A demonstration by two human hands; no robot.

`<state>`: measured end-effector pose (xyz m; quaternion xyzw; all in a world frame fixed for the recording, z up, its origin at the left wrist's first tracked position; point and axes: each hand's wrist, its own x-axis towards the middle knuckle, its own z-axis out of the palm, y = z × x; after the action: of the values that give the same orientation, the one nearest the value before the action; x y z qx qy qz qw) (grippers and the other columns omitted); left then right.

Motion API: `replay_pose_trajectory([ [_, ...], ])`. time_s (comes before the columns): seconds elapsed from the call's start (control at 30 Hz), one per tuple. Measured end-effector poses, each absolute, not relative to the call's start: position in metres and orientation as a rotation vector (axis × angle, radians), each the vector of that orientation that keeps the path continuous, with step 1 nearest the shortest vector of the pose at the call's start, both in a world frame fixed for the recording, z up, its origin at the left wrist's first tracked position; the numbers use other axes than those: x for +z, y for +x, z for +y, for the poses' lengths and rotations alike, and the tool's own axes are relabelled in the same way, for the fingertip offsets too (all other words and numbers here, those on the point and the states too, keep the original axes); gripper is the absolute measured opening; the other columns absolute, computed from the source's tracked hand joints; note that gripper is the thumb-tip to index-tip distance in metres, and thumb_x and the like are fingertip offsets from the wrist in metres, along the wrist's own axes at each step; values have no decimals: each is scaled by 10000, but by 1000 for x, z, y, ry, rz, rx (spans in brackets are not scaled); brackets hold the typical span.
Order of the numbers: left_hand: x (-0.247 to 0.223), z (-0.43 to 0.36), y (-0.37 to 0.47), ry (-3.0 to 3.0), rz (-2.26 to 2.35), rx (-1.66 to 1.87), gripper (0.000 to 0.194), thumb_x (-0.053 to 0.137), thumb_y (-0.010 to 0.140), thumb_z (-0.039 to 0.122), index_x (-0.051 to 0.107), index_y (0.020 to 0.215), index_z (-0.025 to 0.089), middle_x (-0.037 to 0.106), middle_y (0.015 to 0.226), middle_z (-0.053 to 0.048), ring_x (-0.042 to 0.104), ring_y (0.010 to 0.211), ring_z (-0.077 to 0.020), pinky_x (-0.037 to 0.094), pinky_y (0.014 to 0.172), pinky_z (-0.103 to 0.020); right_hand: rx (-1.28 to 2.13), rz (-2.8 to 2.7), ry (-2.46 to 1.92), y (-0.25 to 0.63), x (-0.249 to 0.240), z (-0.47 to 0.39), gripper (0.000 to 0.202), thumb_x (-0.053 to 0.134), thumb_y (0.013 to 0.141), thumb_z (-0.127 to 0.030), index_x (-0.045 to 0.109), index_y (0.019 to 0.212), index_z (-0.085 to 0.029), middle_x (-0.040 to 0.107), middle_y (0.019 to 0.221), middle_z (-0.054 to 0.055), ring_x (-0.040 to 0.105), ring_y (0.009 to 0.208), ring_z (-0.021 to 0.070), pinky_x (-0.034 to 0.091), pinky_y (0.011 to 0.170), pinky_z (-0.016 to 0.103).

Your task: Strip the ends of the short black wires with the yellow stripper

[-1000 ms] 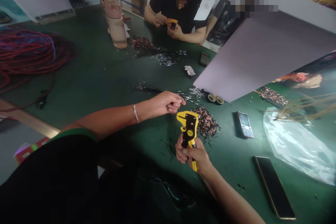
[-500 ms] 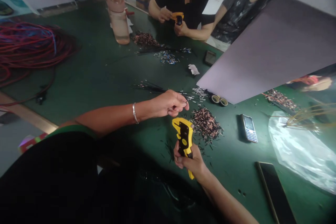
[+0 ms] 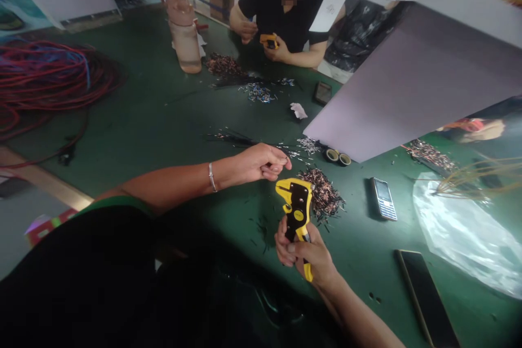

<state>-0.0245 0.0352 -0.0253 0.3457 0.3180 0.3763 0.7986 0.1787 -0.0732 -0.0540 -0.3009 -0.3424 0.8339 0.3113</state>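
My right hand [image 3: 304, 250] is wrapped round the handles of a yellow and black wire stripper [image 3: 298, 206], its head pointing up and left. Just above that head, my left hand [image 3: 267, 163] is closed in a pinch; whatever lies between its fingertips is too small to name. Behind the left hand are thin black wires [image 3: 232, 137] and loose silvery terminals [image 3: 309, 145]. A heap of short copper and black scraps [image 3: 326, 193] lies right beside the stripper, partly covered by it.
Two tape rolls [image 3: 337, 157], a keypad phone [image 3: 384, 199], a dark smartphone [image 3: 427, 299] and a plastic bag [image 3: 460, 234] lie to the right. Red cable coils [image 3: 49, 76] and a bottle [image 3: 185, 38] stand left. Across the table, a person holds another stripper [image 3: 269, 41].
My right hand has moved slightly right with the stripper, whose head has turned. My left hand stays pinched in nearly the same place. The person opposite has moved their hands apart.
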Motion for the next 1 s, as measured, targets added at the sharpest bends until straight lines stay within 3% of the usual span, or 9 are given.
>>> replay_pose_trajectory([
  [0.3, -24, 35, -23, 797, 748, 835, 139, 544, 727, -19, 648, 679, 60, 389, 458, 35, 197, 381, -8, 158, 397, -199, 2161, -1069, -860, 177, -81, -70, 169, 665, 641, -138, 555, 767, -164, 507, 579, -53, 430, 409, 74, 365, 404, 235],
  [1.0, -38, 44, -21, 755, 759, 801, 161, 518, 782, -17, 636, 699, 56, 379, 474, 34, 171, 376, -10, 165, 370, -189, 2103, -1011, -896, 170, -83, -70, 225, 626, 603, -71, 555, 793, -167, 566, 603, -51, 432, 382, 56, 349, 354, 200],
])
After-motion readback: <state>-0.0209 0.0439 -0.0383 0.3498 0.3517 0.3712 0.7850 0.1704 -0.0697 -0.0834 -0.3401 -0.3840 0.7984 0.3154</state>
